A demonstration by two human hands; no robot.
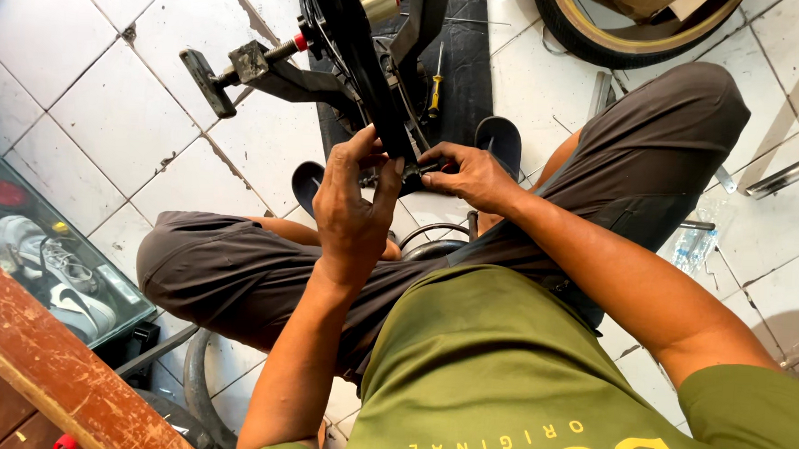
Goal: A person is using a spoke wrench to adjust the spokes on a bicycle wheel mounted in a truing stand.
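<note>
Gripping the lower end of the black bicycle frame (370, 80) from the left, the left hand (354, 205) has its fingers curled and closed on the tube above the knees. Frame stands tilted on a black mat (469, 66), a screwdriver (436, 84) beside it. Right hand (469, 175) pinches a small dark part (417, 171) against the frame's end, fingers together.

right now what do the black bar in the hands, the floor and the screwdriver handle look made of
Black bar: likely painted or coated metal, with a smooth dark sheen; both the left hand and right hand have a grip at its lower end.
Floor: glazed white ceramic tile, glossy, with dark grout lines and chips.
Screwdriver handle: probably yellow plastic.
</note>
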